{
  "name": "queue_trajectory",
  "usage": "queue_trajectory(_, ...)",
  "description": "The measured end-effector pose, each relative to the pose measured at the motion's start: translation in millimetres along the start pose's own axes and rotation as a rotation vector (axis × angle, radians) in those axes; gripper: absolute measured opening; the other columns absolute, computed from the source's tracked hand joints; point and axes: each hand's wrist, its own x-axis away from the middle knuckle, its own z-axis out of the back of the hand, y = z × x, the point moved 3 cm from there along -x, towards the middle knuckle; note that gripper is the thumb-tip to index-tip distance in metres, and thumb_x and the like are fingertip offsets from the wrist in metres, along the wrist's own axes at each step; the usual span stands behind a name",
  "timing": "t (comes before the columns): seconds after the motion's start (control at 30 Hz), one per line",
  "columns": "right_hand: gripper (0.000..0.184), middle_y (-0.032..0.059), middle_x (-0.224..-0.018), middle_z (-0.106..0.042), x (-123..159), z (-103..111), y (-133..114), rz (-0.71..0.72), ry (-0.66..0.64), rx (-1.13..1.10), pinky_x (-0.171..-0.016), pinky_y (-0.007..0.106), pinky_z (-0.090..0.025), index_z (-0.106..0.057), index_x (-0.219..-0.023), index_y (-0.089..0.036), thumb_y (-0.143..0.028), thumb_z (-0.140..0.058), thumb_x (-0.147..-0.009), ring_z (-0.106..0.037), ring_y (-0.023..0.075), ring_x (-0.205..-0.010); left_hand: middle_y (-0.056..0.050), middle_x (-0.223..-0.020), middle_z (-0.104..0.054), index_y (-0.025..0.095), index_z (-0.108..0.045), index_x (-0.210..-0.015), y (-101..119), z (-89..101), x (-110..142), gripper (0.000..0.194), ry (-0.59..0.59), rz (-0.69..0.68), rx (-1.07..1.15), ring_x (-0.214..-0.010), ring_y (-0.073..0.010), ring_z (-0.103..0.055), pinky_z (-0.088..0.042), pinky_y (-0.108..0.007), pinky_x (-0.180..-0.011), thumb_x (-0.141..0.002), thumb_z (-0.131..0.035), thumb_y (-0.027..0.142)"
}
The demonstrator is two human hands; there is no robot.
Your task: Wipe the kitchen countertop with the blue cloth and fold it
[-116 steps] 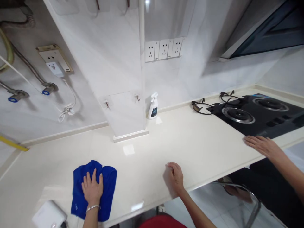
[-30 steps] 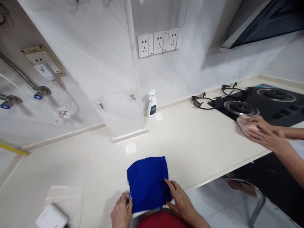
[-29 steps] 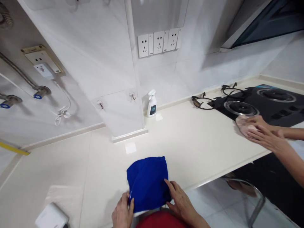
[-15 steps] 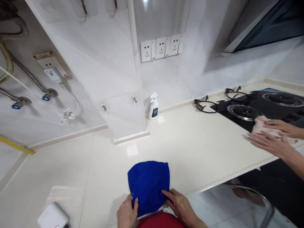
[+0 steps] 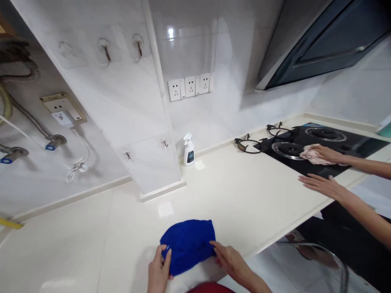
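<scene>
A folded blue cloth (image 5: 190, 246) lies at the near edge of the cream countertop (image 5: 235, 195). My left hand (image 5: 159, 266) is closed on its left edge, thumb and fingers pinching the fabric. At the right edge of the cloth, my right hand (image 5: 232, 260) has its thumb and fingers closed around the fabric; some fingertips are hidden beneath it. Part of a red garment shows below the cloth.
A white spray bottle (image 5: 189, 150) stands against the wall. To the right, another person's hand presses a pale pink cloth (image 5: 314, 154) on the black gas stove (image 5: 351, 146), the other resting on the counter edge. Pan supports (image 5: 250, 145) lie beside the stove. A metal-framed stool (image 5: 343, 264) stands below.
My view has tilted up and turned right. The blue cloth looks flatter and my hands still hold its sides. The other person's pink cloth has moved farther onto the stove, with one hand off it.
</scene>
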Motion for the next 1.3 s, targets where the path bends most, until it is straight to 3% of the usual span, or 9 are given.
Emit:
queue_trajectory(0.13,0.047,0.0071,-0.075,-0.072,-49,65,-30,0.067,0.212,0.125,-0.067,0.035,-0.051,-0.061,-0.119,-0.014,-0.035,-0.025,-0.096,-0.068,0.0240,-0.071,0.009,-0.050,-0.050,0.022,-0.054,-0.102,55,23.2,-51,0.065,0.086,-0.045,0.235,-0.052,-0.0201,-0.064,-0.055,-0.031,-0.054,-0.068,-0.057,0.077)
queue_trajectory(0.27,0.052,0.0081,-0.084,-0.073,-88,129,-67,0.059,0.443,0.122,-0.076,0.035,-0.054,-0.048,-0.136,-0.016,-0.041,-0.018,-0.101,-0.069,0.0224,-0.081,0.010,-0.053,-0.050,0.021,-0.054,-0.100,132,48.6,-72,0.061,0.179,-0.231,0.442,-0.053,-0.0144,-0.059,-0.057,-0.030,-0.058,-0.068,-0.065,0.072)
queue_trajectory(0.4,0.051,0.0063,-0.088,-0.072,-86,146,-88,0.151,0.728,0.047,-0.078,0.035,-0.057,-0.053,-0.131,-0.018,-0.048,-0.025,-0.101,-0.070,0.0208,-0.080,0.003,-0.075,-0.063,0.021,-0.055,-0.099,163,61.5,-62,0.057,0.209,-0.319,0.524,-0.069,-0.0150,-0.062,-0.058,-0.028,-0.058,-0.071,-0.065,0.069)
queue_trajectory(0.57,0.042,0.0094,-0.117,-0.070,-61,77,-39,0.209,0.677,0.041,-0.092,0.037,-0.058,-0.053,-0.130,-0.019,-0.038,-0.031,-0.100,-0.068,0.0214,-0.104,0.004,-0.073,-0.056,0.021,-0.056,-0.099,86,29.8,-52,0.058,0.132,-0.163,0.396,-0.068,-0.0146,-0.060,-0.059,-0.029,-0.057,-0.073,-0.059,0.073)
queue_trajectory(0.67,0.042,0.0089,-0.102,-0.074,-39,18,14,0.121,0.563,0.132,-0.078,0.038,-0.062,-0.057,-0.126,-0.019,-0.032,-0.028,-0.098,-0.072,0.0225,-0.088,0.005,-0.067,-0.055,0.021,-0.054,-0.088,11,-10.0,-44,0.055,-0.022,0.095,0.258,-0.058,-0.0156,-0.062,-0.057,-0.030,-0.053,-0.070,-0.061,0.073)
queue_trajectory(0.77,0.042,0.0091,-0.103,-0.073,-19,-18,49,0.023,0.496,0.182,-0.075,0.039,-0.063,-0.060,-0.123,-0.021,-0.030,-0.027,-0.097,-0.071,0.0228,-0.091,0.003,-0.073,-0.059,0.022,-0.050,-0.095,-32,-33.7,-36,0.044,-0.053,0.132,0.202,-0.056,-0.0172,-0.066,-0.054,-0.028,-0.050,-0.078,-0.059,0.062)
queue_trajectory(0.97,0.041,0.0075,-0.110,-0.072,-12,-14,52,0.035,0.425,0.122,-0.080,0.040,-0.062,-0.057,-0.127,-0.023,-0.033,-0.028,-0.099,-0.070,0.0222,-0.097,0.005,-0.067,-0.056,0.023,-0.046,-0.090,-30,-24.1,-41,0.020,-0.127,0.036,0.039,-0.054,-0.0144,-0.064,-0.045,-0.023,-0.047,-0.086,-0.053,0.041)
queue_trajectory(1.13,0.040,0.0061,-0.100,-0.074,1,-16,53,0.021,0.389,0.137,-0.075,0.040,-0.062,-0.060,-0.122,-0.023,-0.031,-0.028,-0.098,-0.071,0.0226,-0.087,0.007,-0.062,-0.052,0.023,-0.044,-0.078,-36,-13.9,-35,0.032,-0.186,0.147,0.058,-0.055,-0.0129,-0.063,-0.044,-0.021,-0.049,-0.076,-0.066,0.046)
queue_trajectory(1.3,0.038,0.0057,-0.109,-0.072,17,-25,56,-0.013,0.342,0.082,-0.081,0.041,-0.061,-0.061,-0.120,-0.026,-0.033,-0.033,-0.096,-0.070,0.0231,-0.095,0.012,-0.054,-0.043,0.022,-0.046,-0.126,-40,-11.4,-16,0.073,-0.092,0.101,0.147,-0.050,-0.0135,-0.056,-0.048,-0.026,-0.053,-0.070,-0.065,0.064)
